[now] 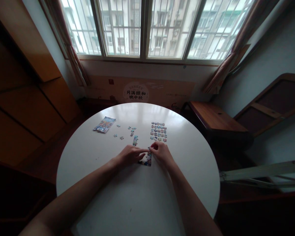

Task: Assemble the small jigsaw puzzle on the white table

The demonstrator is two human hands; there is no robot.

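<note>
In the head view, a round glossy white desk carries an L-shaped strip of joined multicoloured puzzle pieces close before the person. The right hand appears to pinch a small piece between thumb and forefinger at the strip's far end. The left hand stretches its forefinger there, thumb spread away, probably to steady that edge. Beyond, a grid of loose multicoloured pieces stands in rows, seemingly so each shows separately; a colourful printed rectangular sheet lies aside, likely kept within sight.
</note>
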